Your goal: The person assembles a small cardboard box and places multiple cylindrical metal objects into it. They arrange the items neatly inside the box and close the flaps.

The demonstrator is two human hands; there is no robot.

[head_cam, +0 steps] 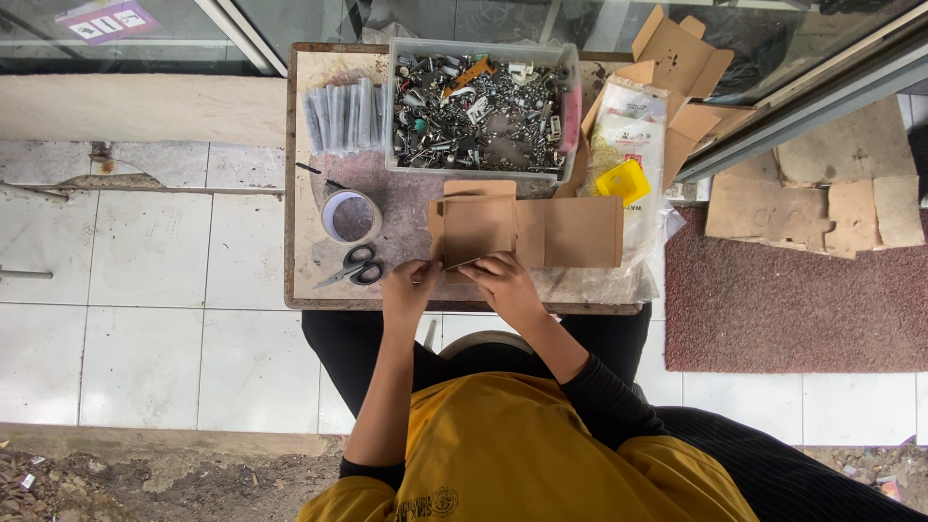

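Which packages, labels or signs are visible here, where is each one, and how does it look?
Small cardboard box: brown, half folded, table front, touched by left hand and right hand.
Plastic bag: clear and white, red print, right of the bin.
Open carton: brown, flaps up, top right.
Sign: purple and white, on the glass, top left.
Plastic bin: clear, rectangular, full of metal parts.

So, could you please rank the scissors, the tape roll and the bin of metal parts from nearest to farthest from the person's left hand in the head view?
1. Scissors: just left of the left hand, near the table's front edge.
2. Tape roll: behind the scissors, farther up the table.
3. Bin: at the table's far edge, beyond the cardboard.
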